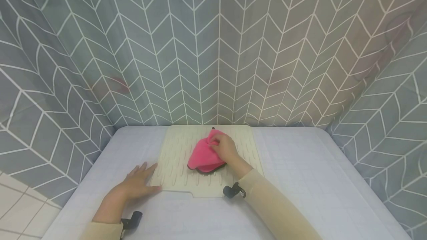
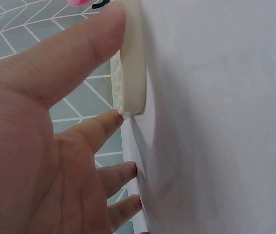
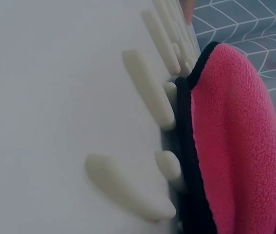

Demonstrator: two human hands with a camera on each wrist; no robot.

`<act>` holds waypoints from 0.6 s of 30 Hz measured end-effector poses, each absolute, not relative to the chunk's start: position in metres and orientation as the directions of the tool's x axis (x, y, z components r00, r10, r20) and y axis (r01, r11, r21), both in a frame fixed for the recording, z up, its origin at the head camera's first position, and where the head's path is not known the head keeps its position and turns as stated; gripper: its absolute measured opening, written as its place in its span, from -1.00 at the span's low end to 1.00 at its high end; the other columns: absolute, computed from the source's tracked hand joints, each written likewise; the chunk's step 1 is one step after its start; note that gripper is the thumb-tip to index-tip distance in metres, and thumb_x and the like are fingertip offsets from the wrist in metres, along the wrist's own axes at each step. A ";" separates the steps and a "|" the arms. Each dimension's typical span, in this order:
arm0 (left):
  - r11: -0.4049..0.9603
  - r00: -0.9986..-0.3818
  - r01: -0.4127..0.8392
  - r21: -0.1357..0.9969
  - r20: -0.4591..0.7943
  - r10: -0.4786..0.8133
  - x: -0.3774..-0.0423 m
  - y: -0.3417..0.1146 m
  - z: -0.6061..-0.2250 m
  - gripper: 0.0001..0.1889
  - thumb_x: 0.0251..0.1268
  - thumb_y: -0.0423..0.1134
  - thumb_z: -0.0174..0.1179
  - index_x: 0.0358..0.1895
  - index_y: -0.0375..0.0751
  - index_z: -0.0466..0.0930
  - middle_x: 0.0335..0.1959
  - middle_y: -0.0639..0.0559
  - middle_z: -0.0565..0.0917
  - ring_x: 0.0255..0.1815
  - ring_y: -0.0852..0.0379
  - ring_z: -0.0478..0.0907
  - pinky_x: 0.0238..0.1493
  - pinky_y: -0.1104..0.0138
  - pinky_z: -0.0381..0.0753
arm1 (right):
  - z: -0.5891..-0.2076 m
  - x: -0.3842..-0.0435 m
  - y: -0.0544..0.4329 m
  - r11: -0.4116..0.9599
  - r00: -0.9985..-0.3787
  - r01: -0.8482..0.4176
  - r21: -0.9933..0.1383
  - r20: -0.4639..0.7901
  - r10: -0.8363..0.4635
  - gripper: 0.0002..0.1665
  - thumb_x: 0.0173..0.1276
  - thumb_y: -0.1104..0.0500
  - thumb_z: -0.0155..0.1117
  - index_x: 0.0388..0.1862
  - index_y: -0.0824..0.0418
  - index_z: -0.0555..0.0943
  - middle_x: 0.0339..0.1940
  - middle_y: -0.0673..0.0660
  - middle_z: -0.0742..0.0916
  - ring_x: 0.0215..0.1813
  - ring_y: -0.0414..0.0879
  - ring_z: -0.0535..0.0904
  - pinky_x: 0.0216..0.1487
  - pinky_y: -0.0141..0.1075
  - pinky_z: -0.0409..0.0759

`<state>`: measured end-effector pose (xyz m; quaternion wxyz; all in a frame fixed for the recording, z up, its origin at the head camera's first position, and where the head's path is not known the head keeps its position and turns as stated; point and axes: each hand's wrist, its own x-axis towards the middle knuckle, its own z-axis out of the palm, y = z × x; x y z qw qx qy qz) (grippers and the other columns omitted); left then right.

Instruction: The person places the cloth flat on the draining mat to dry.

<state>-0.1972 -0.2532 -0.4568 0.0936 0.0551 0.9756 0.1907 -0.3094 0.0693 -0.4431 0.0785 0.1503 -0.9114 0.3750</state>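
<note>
A pink fleecy cloth [image 1: 204,155] with dark edging is bunched on a cream washboard [image 1: 173,166] with raised ridges. My right hand [image 1: 225,149] pinches the upper part of the cloth. In the right wrist view the cloth [image 3: 240,131] lies against the ridges [image 3: 147,87]. My left hand [image 1: 135,182] is spread on the white cover, with thumb and forefinger at the board's near left corner. The left wrist view shows the thumb of that hand [image 2: 55,122] against the side of the board [image 2: 134,73], its fingers extended.
A white cloth cover [image 1: 300,180] lies over the table under the board. Grey curtains [image 1: 207,47] with white chevron lines hang behind and on both sides. A tiled floor [image 1: 23,206] shows at lower left. Each wrist wears a small black camera [image 1: 233,191].
</note>
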 end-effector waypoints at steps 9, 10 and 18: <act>0.921 -0.976 0.068 0.382 -0.167 0.141 -0.196 -0.255 -0.457 0.11 -0.01 0.37 0.32 0.53 -0.27 0.19 0.50 -0.56 0.03 0.48 -0.62 -0.13 0.36 -0.43 -0.10 | -0.445 -0.311 0.072 0.664 -0.933 -0.360 -0.655 0.252 -0.257 -0.79 0.29 0.22 0.45 -0.10 0.20 0.73 -0.04 0.10 0.77 0.13 0.04 0.64 0.20 -0.09 0.57; 0.922 -0.976 0.070 0.381 -0.167 0.143 -0.196 -0.255 -0.457 0.11 0.00 0.37 0.32 0.53 -0.27 0.19 0.50 -0.57 0.04 0.48 -0.63 -0.13 0.36 -0.44 -0.10 | -0.445 -0.311 0.072 0.664 -0.931 -0.365 -0.652 0.254 -0.262 -0.79 0.29 0.23 0.45 -0.10 0.20 0.73 -0.04 0.11 0.77 0.13 0.04 0.64 0.20 -0.08 0.57; 0.922 -0.973 0.070 0.381 -0.179 0.148 -0.196 -0.254 -0.455 0.09 0.04 0.37 0.31 0.53 -0.27 0.18 0.50 -0.56 0.03 0.48 -0.62 -0.13 0.38 -0.43 -0.11 | -0.444 -0.312 0.074 0.677 -0.920 -0.393 -0.622 0.262 -0.293 -0.75 0.28 0.24 0.45 -0.06 0.21 0.74 -0.03 0.12 0.77 0.17 0.06 0.63 0.27 -0.09 0.53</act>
